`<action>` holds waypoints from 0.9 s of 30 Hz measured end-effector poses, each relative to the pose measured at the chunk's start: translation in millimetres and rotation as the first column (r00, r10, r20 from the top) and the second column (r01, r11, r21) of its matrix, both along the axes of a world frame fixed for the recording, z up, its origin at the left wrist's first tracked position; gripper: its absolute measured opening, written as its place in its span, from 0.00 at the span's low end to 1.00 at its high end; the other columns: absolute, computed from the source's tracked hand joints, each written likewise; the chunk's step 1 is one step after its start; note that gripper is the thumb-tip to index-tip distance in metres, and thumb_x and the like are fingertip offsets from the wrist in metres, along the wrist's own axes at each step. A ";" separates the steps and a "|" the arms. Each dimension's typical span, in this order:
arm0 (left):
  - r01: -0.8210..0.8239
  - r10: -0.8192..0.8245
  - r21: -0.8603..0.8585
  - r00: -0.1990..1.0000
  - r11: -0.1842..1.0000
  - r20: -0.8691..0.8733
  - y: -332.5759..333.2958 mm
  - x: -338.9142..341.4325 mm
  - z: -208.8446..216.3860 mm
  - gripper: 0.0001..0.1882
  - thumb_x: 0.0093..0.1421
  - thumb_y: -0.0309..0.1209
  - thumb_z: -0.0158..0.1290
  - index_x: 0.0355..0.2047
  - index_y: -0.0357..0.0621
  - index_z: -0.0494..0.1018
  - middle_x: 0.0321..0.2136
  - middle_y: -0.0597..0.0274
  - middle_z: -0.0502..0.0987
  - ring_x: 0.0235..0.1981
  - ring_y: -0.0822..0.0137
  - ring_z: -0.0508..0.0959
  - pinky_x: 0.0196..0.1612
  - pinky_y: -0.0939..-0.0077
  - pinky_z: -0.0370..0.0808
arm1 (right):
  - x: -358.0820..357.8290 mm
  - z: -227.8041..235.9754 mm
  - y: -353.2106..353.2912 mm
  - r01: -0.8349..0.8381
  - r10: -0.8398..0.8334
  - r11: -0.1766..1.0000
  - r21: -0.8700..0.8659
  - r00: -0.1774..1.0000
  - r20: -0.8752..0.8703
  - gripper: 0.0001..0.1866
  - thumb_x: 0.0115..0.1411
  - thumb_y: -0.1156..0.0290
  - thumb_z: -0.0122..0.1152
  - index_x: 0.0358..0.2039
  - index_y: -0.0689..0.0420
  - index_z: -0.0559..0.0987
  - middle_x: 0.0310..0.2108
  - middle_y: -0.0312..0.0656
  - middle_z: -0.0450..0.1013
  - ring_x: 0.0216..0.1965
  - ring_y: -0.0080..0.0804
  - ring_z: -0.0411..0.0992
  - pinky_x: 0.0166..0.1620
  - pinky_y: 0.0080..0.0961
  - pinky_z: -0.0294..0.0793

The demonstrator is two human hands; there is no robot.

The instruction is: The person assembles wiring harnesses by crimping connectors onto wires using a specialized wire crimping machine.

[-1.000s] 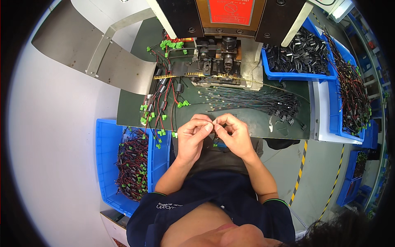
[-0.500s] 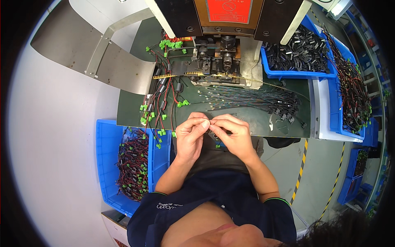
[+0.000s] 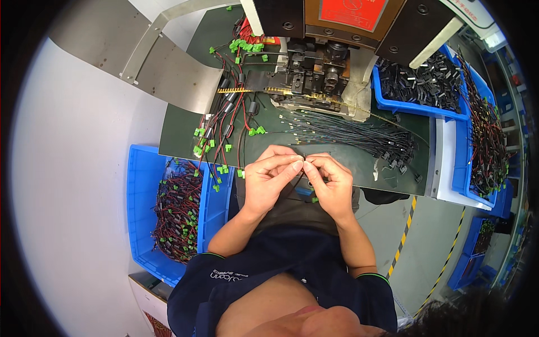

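My left hand and my right hand meet fingertip to fingertip just over the table's front edge. Both are closed in a pinch on a thin dark wire, part of which hangs below the fingers. The exact spot they grip is covered by the fingertips. Beneath my right hand, over my lap, a small green connector shows; whether it belongs to this wire I cannot tell. Beyond my hands lies a bundle of black wires with black ends at the right.
A press machine stands at the back, fed by a yellowish terminal strip. Wires with green connectors lie left on the green table. Blue bins hold finished-looking wires at left and black parts at right.
The view has tilted, so the table and machine sit differently in the picture. My hands stay pinched together, slightly farther right, and a dark wire now shows beneath the fingertips.
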State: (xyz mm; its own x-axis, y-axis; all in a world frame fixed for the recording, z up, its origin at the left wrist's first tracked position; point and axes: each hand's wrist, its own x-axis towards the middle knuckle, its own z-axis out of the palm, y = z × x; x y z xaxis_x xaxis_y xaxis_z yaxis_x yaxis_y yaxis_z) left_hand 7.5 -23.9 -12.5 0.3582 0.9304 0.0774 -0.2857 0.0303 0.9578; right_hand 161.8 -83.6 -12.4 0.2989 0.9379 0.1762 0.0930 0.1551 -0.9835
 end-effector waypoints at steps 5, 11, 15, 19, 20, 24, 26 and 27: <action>-0.002 0.002 0.003 0.999 1.000 0.035 0.8 3.6 0.4 0.08 0.62 0.14 0.61 0.42 0.29 0.83 0.43 0.52 0.79 0.38 0.69 0.82 0.42 0.80 0.81 | 0.8 1.5 0.3 -0.004 0.004 1.000 -0.011 1.000 -0.003 0.03 0.67 0.81 0.64 0.38 0.67 0.82 0.37 0.39 0.79 0.29 0.13 0.68 0.30 0.14 0.66; -0.014 0.014 0.033 1.000 0.999 -0.010 0.3 3.4 3.1 0.09 0.61 0.15 0.62 0.42 0.30 0.83 0.43 0.54 0.80 0.36 0.73 0.81 0.38 0.85 0.77 | 0.4 1.1 1.8 0.026 -0.026 1.000 0.011 0.999 0.021 0.03 0.66 0.80 0.65 0.37 0.66 0.83 0.35 0.38 0.80 0.27 0.13 0.68 0.27 0.15 0.65; -0.013 0.014 0.034 1.000 0.999 -0.016 0.4 3.4 5.1 0.09 0.61 0.16 0.62 0.42 0.31 0.83 0.43 0.55 0.80 0.35 0.75 0.80 0.36 0.87 0.75 | -0.9 1.1 3.7 0.052 -0.056 0.997 0.055 0.996 0.071 0.03 0.65 0.78 0.67 0.36 0.64 0.84 0.34 0.37 0.80 0.23 0.13 0.66 0.23 0.15 0.60; -0.008 0.013 0.064 0.998 0.998 -0.068 -0.3 1.4 7.5 0.09 0.62 0.16 0.62 0.43 0.31 0.84 0.43 0.55 0.80 0.34 0.77 0.79 0.34 0.88 0.72 | -0.5 1.9 3.8 0.059 -0.063 0.996 0.063 0.995 0.075 0.03 0.64 0.77 0.68 0.36 0.64 0.84 0.34 0.37 0.81 0.22 0.12 0.66 0.22 0.15 0.60; -0.005 0.011 0.070 0.996 0.998 -0.085 -0.3 0.9 7.7 0.09 0.62 0.16 0.62 0.43 0.31 0.84 0.43 0.56 0.80 0.34 0.77 0.78 0.33 0.89 0.72 | -0.3 2.0 3.5 0.064 -0.068 0.997 0.052 0.994 0.085 0.03 0.64 0.77 0.68 0.36 0.63 0.84 0.34 0.37 0.81 0.22 0.12 0.65 0.22 0.15 0.60; -0.011 0.018 0.091 0.997 0.996 -0.081 0.5 2.3 5.1 0.09 0.62 0.16 0.63 0.43 0.32 0.84 0.42 0.56 0.80 0.34 0.78 0.79 0.32 0.89 0.72 | 0.3 0.5 2.1 0.067 -0.073 0.996 0.056 0.992 0.100 0.03 0.64 0.78 0.68 0.36 0.63 0.84 0.34 0.37 0.81 0.22 0.12 0.65 0.22 0.15 0.59; -0.020 0.023 0.083 0.999 0.996 -0.034 0.3 5.1 2.6 0.09 0.61 0.16 0.63 0.43 0.32 0.84 0.42 0.57 0.80 0.34 0.79 0.79 0.32 0.89 0.72 | -0.2 -1.2 1.9 0.083 -0.086 0.995 0.061 0.995 0.059 0.02 0.65 0.78 0.68 0.36 0.64 0.84 0.34 0.37 0.81 0.22 0.12 0.66 0.22 0.14 0.60; -0.039 0.046 0.116 0.997 0.993 -0.057 -1.7 5.3 2.1 0.09 0.62 0.16 0.63 0.43 0.32 0.84 0.42 0.58 0.80 0.34 0.79 0.79 0.32 0.89 0.73 | -1.4 -2.3 2.8 0.101 -0.102 0.993 0.069 0.995 0.014 0.02 0.65 0.78 0.67 0.36 0.64 0.84 0.34 0.36 0.81 0.22 0.11 0.66 0.22 0.14 0.61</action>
State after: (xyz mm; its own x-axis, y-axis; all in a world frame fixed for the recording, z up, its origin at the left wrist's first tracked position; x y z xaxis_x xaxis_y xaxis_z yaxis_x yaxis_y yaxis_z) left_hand 12.8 -25.6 -10.4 0.3257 0.9312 0.1638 -0.2264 -0.0914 0.9697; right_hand 160.4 -80.9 -14.7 0.3880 0.8887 0.2443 0.1287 0.2102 -0.9691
